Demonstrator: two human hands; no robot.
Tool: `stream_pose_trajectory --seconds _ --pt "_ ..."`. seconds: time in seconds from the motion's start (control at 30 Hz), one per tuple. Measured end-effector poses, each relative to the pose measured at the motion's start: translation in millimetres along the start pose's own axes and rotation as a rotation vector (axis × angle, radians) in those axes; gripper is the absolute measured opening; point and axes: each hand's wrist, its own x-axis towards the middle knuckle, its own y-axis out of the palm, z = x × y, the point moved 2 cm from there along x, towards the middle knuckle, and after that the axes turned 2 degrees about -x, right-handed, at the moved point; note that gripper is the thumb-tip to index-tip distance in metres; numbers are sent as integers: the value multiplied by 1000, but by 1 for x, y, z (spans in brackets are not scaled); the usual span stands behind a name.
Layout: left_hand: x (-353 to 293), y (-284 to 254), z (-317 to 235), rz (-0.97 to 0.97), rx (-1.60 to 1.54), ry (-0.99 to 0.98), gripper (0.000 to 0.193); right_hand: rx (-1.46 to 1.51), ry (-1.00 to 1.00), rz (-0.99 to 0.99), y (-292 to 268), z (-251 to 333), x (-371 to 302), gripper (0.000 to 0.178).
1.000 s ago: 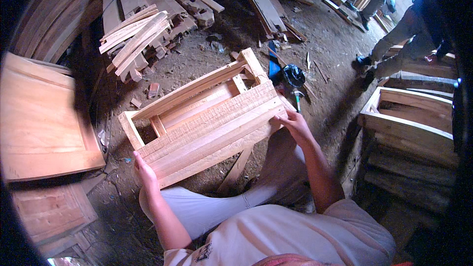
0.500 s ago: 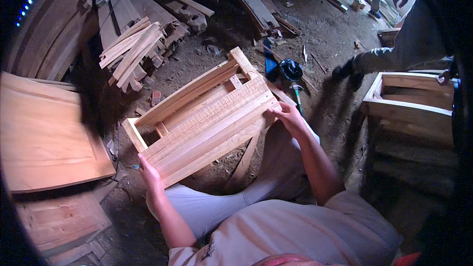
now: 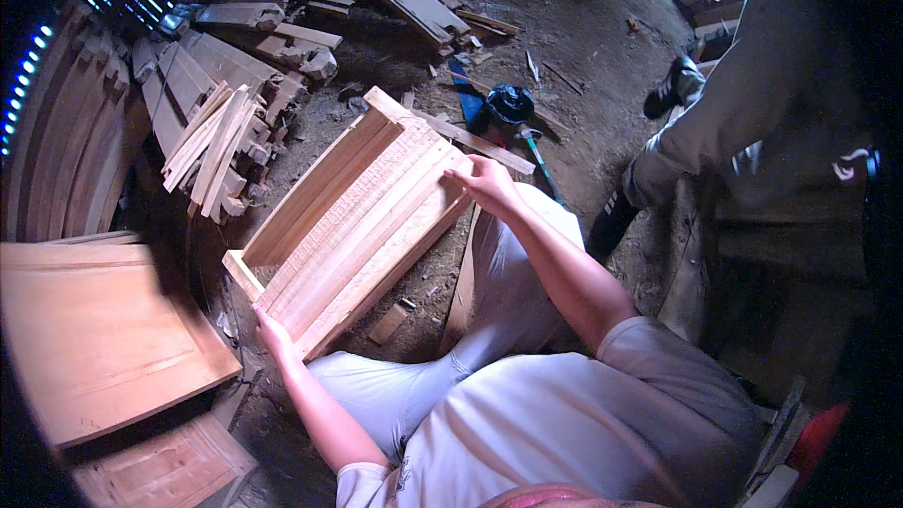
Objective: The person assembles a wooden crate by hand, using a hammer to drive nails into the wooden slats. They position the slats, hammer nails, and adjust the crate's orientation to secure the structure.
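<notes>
A pale wooden box frame (image 3: 362, 226) rests tilted over my lap, its slatted side turned up toward me and its hollow inside partly visible along the far edge. My left hand (image 3: 275, 334) grips the near left corner, with the fingers partly hidden behind the wood. At the opposite end, my right hand (image 3: 489, 186) holds the right corner, thumb and fingers on the edge board. Beyond my right knee lie a hammer (image 3: 538, 165) with a green handle, a black plastic bag (image 3: 511, 103) and a blue handsaw-like blade (image 3: 466, 92).
A large wooden panel (image 3: 103, 329) stands at my left, above another panel (image 3: 165, 461). Cut strips (image 3: 212, 146) and stacked boards (image 3: 226, 61) lie at the far left. A person's leg (image 3: 734, 103) is close on my right. A wood offcut (image 3: 388, 324) sits on the dirt floor.
The box frame has turned, its right end swinging away from me, with both hands still on it. The other person has stepped nearer, and the second frame at right is no longer visible.
</notes>
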Motion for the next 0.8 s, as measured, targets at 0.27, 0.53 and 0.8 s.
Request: stream_pose_trajectory --seconds 0.27,0.53,0.8 --pt "24 2 -4 14 233 34 84 -69 59 -50 6 19 0 62" --pt "32 13 -2 -12 53 13 77 11 52 -55 9 12 3 58" --pt "33 19 2 -16 84 17 77 7 0 -27 13 -9 19 58"
